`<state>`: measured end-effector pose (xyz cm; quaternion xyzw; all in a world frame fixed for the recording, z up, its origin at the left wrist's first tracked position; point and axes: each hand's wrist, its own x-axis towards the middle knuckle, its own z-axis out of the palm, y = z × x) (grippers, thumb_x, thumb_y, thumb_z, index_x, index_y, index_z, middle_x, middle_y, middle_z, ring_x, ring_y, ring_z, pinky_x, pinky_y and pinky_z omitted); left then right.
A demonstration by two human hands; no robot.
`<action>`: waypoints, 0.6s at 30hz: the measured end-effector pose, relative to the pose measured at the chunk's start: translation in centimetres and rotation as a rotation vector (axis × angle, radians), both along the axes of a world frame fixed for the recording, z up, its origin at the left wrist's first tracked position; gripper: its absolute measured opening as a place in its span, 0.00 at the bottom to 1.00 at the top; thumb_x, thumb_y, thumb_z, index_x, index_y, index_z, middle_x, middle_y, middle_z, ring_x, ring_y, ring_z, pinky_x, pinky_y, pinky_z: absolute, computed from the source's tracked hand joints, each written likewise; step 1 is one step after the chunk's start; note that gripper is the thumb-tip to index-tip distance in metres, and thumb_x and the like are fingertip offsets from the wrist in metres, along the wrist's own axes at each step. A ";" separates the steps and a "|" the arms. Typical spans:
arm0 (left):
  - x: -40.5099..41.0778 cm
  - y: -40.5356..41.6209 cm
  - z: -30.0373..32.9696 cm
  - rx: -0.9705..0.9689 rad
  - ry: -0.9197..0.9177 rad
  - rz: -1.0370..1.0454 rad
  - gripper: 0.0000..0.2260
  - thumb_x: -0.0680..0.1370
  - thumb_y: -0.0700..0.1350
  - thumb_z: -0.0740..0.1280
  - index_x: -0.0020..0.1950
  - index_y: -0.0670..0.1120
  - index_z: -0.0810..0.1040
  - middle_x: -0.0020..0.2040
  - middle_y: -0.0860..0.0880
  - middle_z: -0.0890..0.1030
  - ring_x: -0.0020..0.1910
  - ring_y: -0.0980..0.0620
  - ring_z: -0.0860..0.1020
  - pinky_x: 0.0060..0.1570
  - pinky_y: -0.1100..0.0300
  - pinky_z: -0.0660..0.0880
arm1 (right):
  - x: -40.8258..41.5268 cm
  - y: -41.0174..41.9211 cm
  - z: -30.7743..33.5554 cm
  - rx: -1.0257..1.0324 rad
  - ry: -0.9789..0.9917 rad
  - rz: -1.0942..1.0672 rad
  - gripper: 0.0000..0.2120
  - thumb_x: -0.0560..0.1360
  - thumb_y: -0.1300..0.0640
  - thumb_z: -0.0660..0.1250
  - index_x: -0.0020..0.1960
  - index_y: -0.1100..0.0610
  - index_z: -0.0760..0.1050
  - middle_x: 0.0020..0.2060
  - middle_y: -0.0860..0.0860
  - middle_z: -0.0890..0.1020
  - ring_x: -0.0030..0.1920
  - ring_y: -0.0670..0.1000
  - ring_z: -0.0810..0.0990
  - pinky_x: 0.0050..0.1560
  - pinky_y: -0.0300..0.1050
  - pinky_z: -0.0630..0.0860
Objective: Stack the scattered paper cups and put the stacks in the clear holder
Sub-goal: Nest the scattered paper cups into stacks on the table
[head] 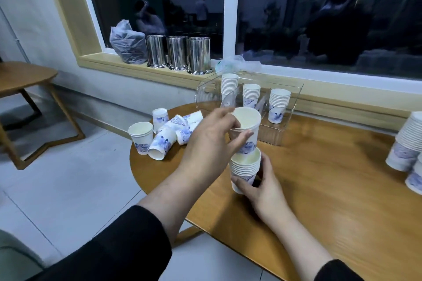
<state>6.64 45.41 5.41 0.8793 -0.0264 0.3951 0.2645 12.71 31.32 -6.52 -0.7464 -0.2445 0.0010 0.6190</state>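
Left hand (212, 137) pinches one cup (247, 130) mid-frame; right hand (260, 186) grasps a stack (245, 167); three stacks fill the holder (205, 96); no writing readable.

Left hand (212, 134) pinches a single paper cup (247, 128) by the rim, its base entering the top of a short stack (245, 170) gripped low by the right hand (260, 186), near the table's (331, 189) left edge. Loose cups (164, 131), some upright, some tipped, cluster at the far left edge. Clear holder (205, 91) at the far edge holds three stacks in separate compartments. More stacks (408, 143) at the right edge.
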 end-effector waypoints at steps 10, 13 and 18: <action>-0.7 0.5 -3.8 -0.140 0.270 0.101 0.18 0.81 0.56 0.65 0.69 0.52 0.75 0.66 0.54 0.78 0.66 0.55 0.74 0.65 0.57 0.69 | 1.4 -1.1 -0.3 -0.063 -0.025 -0.055 0.37 0.68 0.50 0.79 0.71 0.42 0.62 0.64 0.38 0.77 0.62 0.43 0.77 0.63 0.49 0.74; -1.0 4.6 -6.2 -0.200 0.165 0.393 0.15 0.80 0.52 0.67 0.65 0.48 0.77 0.60 0.50 0.80 0.61 0.49 0.76 0.61 0.53 0.72 | 1.9 -0.9 -0.3 -0.095 -0.027 -0.032 0.37 0.69 0.50 0.78 0.71 0.43 0.62 0.63 0.37 0.76 0.62 0.42 0.76 0.63 0.46 0.73; -0.8 10.7 -8.3 -0.222 0.353 0.673 0.24 0.79 0.52 0.68 0.73 0.47 0.71 0.66 0.43 0.76 0.66 0.42 0.72 0.66 0.48 0.68 | 2.3 -0.3 -0.1 -0.135 -0.026 -0.011 0.36 0.69 0.50 0.77 0.70 0.45 0.62 0.61 0.40 0.77 0.61 0.44 0.76 0.60 0.43 0.72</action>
